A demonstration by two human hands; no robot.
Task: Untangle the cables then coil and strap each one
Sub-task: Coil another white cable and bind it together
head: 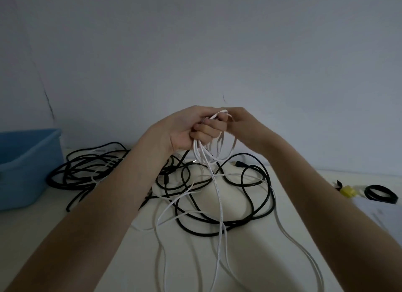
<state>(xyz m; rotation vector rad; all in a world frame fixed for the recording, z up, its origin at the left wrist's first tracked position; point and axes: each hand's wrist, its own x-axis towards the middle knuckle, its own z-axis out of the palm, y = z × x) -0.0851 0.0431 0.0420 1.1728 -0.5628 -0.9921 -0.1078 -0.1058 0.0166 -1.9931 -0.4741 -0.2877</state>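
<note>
Both hands are raised above the white table (195, 259). My left hand (191, 128) grips a bunch of loops of a flat white cable (220, 204), fingers curled round them. My right hand (241, 124) pinches the top of the same white loops right beside it. Long white strands hang from the hands down to the table and toward me. Under the hands a thick black cable (250, 217) lies in loose loops, and a bigger tangle of black cable (87, 167) lies to the left. A plug end (239, 163) shows behind.
A blue plastic bin (24, 163) stands at the table's left edge. At the right lie a small coiled black cable (380, 193), a yellow item (348, 190), black straps (339, 184) and a sheet of paper (378, 213). A grey wall rises behind.
</note>
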